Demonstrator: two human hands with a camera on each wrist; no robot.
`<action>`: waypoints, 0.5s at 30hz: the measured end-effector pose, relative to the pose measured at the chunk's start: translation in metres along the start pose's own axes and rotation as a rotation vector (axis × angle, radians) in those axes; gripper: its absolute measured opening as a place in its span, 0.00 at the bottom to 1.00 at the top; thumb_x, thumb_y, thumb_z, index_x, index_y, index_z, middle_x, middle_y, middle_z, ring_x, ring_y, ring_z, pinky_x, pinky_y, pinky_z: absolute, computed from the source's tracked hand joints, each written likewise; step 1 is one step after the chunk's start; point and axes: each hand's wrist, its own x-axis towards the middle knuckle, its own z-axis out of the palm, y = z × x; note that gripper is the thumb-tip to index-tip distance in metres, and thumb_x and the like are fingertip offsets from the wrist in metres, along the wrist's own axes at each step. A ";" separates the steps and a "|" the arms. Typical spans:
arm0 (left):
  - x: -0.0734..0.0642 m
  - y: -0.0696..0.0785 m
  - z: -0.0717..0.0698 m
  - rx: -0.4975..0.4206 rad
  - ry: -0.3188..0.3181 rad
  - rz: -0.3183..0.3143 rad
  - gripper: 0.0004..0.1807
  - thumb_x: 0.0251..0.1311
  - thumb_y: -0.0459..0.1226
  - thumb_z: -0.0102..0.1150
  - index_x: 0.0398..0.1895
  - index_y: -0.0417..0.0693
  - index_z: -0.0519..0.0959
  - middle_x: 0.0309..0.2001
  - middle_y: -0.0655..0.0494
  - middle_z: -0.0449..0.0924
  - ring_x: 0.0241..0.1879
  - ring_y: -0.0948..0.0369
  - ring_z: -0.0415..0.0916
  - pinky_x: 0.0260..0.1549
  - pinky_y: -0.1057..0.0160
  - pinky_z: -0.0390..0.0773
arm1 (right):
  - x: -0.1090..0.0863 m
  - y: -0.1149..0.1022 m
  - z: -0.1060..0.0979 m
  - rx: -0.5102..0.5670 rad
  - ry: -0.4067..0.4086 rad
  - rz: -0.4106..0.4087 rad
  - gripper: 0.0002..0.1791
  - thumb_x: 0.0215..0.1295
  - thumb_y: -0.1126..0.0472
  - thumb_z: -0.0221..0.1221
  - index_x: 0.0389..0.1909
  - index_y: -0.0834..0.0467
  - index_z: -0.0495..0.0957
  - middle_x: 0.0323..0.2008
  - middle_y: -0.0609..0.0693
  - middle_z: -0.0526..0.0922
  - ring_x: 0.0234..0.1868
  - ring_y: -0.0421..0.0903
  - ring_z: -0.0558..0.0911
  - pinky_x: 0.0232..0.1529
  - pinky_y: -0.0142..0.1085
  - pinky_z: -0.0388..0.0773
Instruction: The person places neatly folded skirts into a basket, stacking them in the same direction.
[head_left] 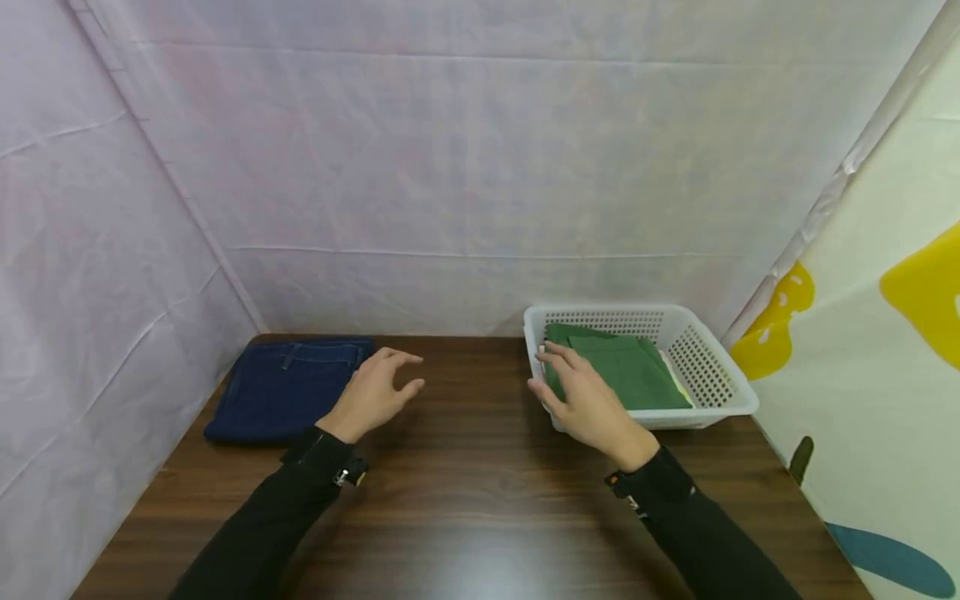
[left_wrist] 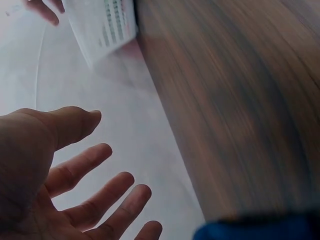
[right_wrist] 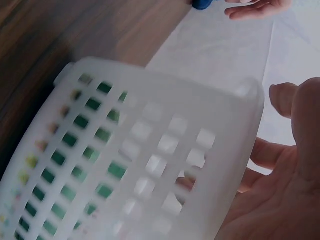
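Near the right edge of a folded pair of dark blue jeans (head_left: 281, 396), my left hand (head_left: 369, 393) hovers with nothing in it. Its fingers are spread and loosely bent in the left wrist view. My right hand (head_left: 592, 407) is at the left side of a white plastic basket (head_left: 716, 398), holding nothing. In the right wrist view, its fingers reach past the basket rim, and part of one shows through the holes in the wall. Folded green cloth (head_left: 626, 371) lies inside the basket, partly hidden by that hand.
Both the jeans and the basket stand on a brown wooden table (head_left: 465, 467). A white sheet (head_left: 465, 167) hangs behind its back edge, with another at the left. Something pale and yellow (head_left: 678, 379) shows beside the green cloth.
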 end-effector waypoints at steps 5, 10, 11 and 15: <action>-0.014 -0.024 -0.012 0.025 -0.004 -0.044 0.25 0.68 0.49 0.64 0.65 0.51 0.76 0.61 0.43 0.71 0.56 0.43 0.71 0.51 0.42 0.74 | 0.005 -0.010 0.010 -0.015 0.001 -0.059 0.31 0.78 0.43 0.53 0.71 0.58 0.68 0.72 0.60 0.62 0.71 0.58 0.64 0.64 0.54 0.68; -0.028 -0.052 -0.023 0.051 -0.009 -0.118 0.25 0.69 0.48 0.63 0.66 0.49 0.75 0.64 0.36 0.67 0.61 0.37 0.66 0.54 0.33 0.68 | 0.007 -0.022 0.019 -0.041 -0.021 -0.118 0.31 0.77 0.43 0.53 0.71 0.58 0.67 0.72 0.61 0.63 0.71 0.58 0.64 0.67 0.54 0.65; -0.030 -0.058 -0.026 0.058 -0.009 -0.138 0.26 0.69 0.47 0.63 0.66 0.48 0.75 0.64 0.35 0.66 0.62 0.36 0.64 0.54 0.31 0.66 | 0.008 -0.024 0.020 -0.049 -0.025 -0.128 0.31 0.77 0.43 0.53 0.71 0.57 0.67 0.72 0.61 0.63 0.71 0.58 0.63 0.67 0.54 0.64; -0.041 -0.081 -0.039 0.090 -0.014 -0.246 0.28 0.70 0.46 0.61 0.68 0.45 0.72 0.66 0.30 0.61 0.63 0.30 0.57 0.50 0.25 0.62 | 0.012 -0.033 0.027 -0.085 -0.035 -0.172 0.31 0.77 0.43 0.53 0.71 0.58 0.67 0.72 0.61 0.63 0.73 0.58 0.61 0.70 0.54 0.58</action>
